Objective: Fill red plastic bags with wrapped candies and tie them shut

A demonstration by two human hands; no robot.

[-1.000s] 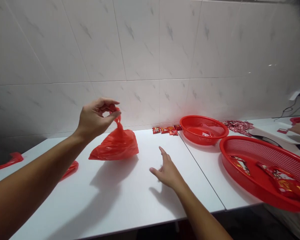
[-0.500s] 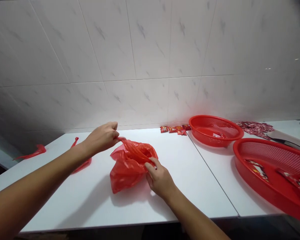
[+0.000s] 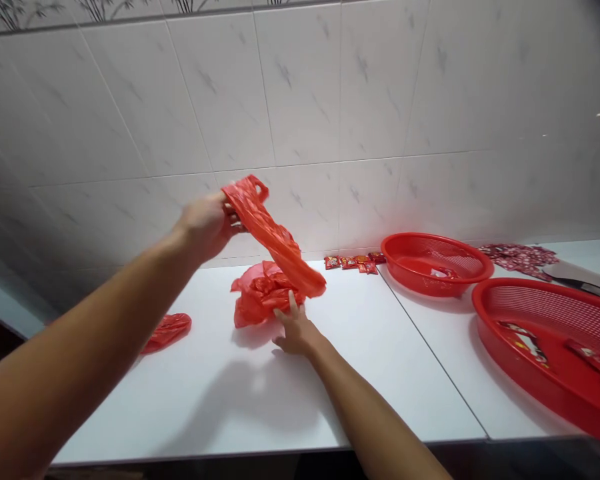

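My left hand (image 3: 207, 223) is raised above the white table (image 3: 260, 393) and grips one red plastic bag (image 3: 273, 237) by its handle end; the bag hangs stretched down to the right. Below it lies a crumpled bundle of red plastic bags (image 3: 263, 293). My right hand (image 3: 295, 330) rests at the bundle's near edge, fingers touching it, holding it down on the table.
Another crumpled red bag (image 3: 167, 331) lies at the left. Small red snack packets (image 3: 355, 262) line the tiled wall. A red mesh basket (image 3: 436, 262) stands behind a bigger red basket (image 3: 545, 333) holding packets. More packets (image 3: 517, 257) lie at far right.
My left hand has risen from table level and drawn a single bag up out of the bundle. My right hand has shifted to the bundle's near edge. The camera tilted upward.
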